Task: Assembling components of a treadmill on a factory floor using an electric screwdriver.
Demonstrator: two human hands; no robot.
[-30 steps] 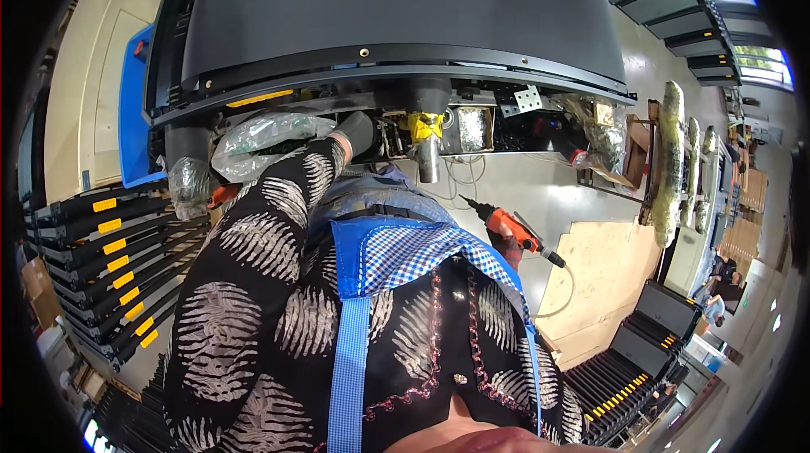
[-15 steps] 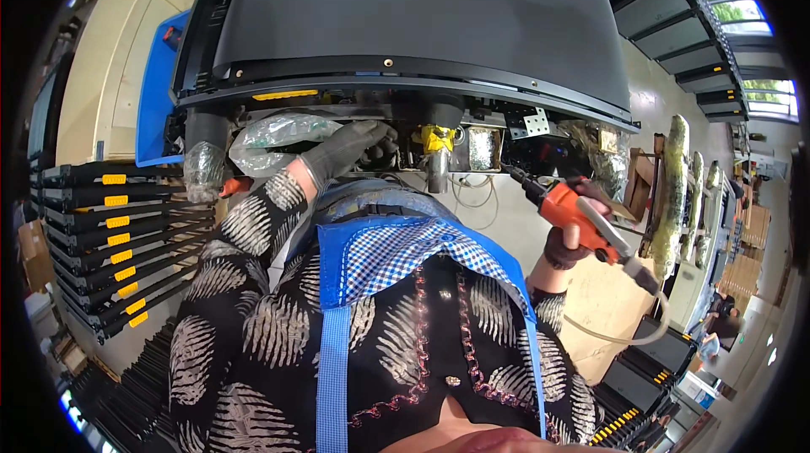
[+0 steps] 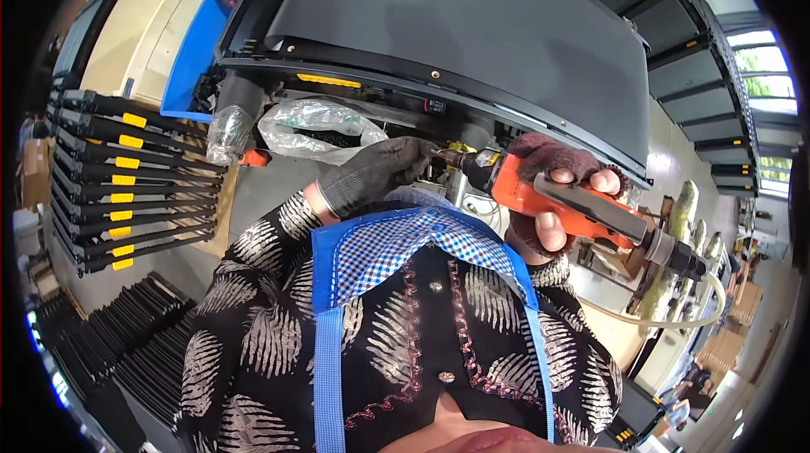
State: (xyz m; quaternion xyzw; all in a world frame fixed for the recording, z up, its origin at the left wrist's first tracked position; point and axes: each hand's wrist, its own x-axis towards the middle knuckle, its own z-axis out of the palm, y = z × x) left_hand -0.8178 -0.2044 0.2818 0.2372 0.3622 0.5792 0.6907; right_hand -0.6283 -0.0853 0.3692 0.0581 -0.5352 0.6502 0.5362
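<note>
Right hand gripping orange power screwdriver, fingers wrapped fully round its body, tip pointing left at fitting under black treadmill deck. Left hand, in grey glove, pinching closed at screwdriver tip, touching it. Clear plastic bag lying just left of left hand. Hose trailing from screwdriver's rear, right of right hand.

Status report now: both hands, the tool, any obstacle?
Left hand gloved, at screwdriver tip. Right hand grips orange power screwdriver. Plastic bag lies left, apart.
</note>
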